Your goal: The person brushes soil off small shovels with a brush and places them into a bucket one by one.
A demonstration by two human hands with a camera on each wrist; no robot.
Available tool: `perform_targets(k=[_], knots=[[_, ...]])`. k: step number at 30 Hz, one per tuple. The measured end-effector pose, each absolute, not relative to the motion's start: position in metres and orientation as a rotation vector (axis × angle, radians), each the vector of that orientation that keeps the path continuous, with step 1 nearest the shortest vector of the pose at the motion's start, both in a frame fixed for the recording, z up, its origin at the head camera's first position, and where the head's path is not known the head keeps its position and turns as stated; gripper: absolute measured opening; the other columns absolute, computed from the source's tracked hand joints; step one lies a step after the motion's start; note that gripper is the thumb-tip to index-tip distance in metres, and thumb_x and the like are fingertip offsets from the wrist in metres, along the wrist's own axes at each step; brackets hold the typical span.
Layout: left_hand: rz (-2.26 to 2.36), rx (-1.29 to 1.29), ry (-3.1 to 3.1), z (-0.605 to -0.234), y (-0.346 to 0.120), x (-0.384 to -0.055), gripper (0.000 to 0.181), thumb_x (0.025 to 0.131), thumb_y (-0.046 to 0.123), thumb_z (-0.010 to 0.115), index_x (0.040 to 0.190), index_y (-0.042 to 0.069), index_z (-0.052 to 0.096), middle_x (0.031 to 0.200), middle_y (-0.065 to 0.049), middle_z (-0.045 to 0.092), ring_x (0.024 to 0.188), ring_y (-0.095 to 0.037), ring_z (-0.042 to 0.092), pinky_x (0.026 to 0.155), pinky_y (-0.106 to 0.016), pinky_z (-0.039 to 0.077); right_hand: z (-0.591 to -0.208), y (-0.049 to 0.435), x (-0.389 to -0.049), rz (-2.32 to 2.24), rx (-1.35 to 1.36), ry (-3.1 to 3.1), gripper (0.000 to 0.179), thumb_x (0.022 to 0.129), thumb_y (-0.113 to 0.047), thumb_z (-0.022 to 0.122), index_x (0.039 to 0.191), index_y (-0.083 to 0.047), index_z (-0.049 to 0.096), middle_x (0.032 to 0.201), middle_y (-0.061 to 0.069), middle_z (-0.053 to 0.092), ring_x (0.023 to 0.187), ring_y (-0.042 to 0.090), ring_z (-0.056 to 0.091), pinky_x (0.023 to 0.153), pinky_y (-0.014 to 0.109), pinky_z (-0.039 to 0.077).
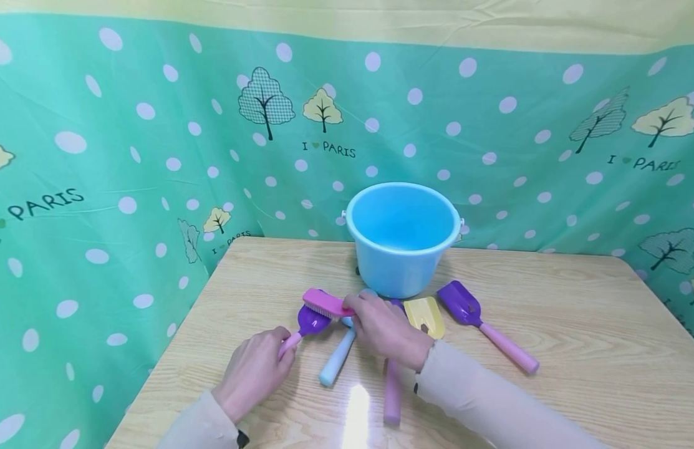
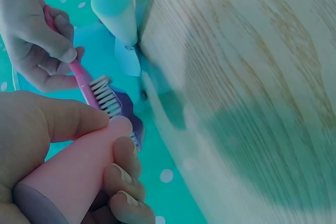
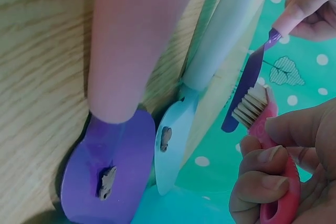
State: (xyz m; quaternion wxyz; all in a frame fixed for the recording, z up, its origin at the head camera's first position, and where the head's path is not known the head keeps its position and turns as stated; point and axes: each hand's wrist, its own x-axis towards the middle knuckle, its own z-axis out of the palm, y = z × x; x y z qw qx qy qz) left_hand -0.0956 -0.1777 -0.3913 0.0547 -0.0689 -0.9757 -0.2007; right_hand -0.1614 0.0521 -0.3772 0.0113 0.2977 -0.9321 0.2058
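My left hand (image 1: 257, 371) grips the pink handle (image 2: 73, 174) of a toy shovel whose purple scoop (image 1: 312, 322) is raised over the table's left half. In my right hand (image 1: 386, 327) is a pink brush (image 1: 323, 302), held by its handle across that scoop. The right wrist view shows its pale bristles (image 3: 251, 106) against the purple blade (image 3: 247, 85). Under my right hand lie a light blue shovel (image 1: 337, 362) and a second purple shovel with a pink handle (image 1: 392, 396). Small grey-brown lumps stick to the purple blade (image 3: 126, 156) and the blue blade (image 3: 176, 124).
A light blue bucket (image 1: 400, 268) stands at the back of the wooden table (image 1: 577, 305). Before it lies a yellow shovel blade (image 1: 425, 316), partly behind my right wrist. Another purple shovel (image 1: 461, 304) rests to the right. A green dotted curtain (image 1: 380, 93) hangs behind.
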Motion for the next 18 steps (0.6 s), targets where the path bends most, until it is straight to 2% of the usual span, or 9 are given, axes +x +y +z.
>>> perform_targets(k=[11, 18], knots=[[-0.597, -0.221, -2.952, -0.3907, -0.1794, -0.0943, 0.013, 0.081, 0.01, 0.066, 0.093, 0.005, 0.068, 0.063, 0.006, 0.051, 0.051, -0.009, 0.042, 0.044, -0.024, 0.036, -0.3784, 0.0548, -0.1668, 0.694, 0.893, -2.931, 0.016, 0.094, -0.016, 0.059, 0.11, -0.019, 0.062, 0.089, -0.005, 0.056, 0.072, 0.011, 0.052, 0.061, 0.026, 0.045], [-0.592, -0.221, -2.958, -0.3897, -0.1795, -0.0938, 0.016, 0.081, 0.01, 0.066, 0.096, 0.004, 0.068, 0.063, 0.006, 0.05, 0.051, -0.009, 0.042, 0.044, -0.025, 0.036, -0.3779, 0.0575, -0.171, 0.677, 0.857, -2.933, 0.022, 0.092, -0.011, 0.058, 0.113, -0.017, 0.063, 0.092, -0.002, 0.058, 0.076, 0.014, 0.056, 0.063, 0.028, 0.048]])
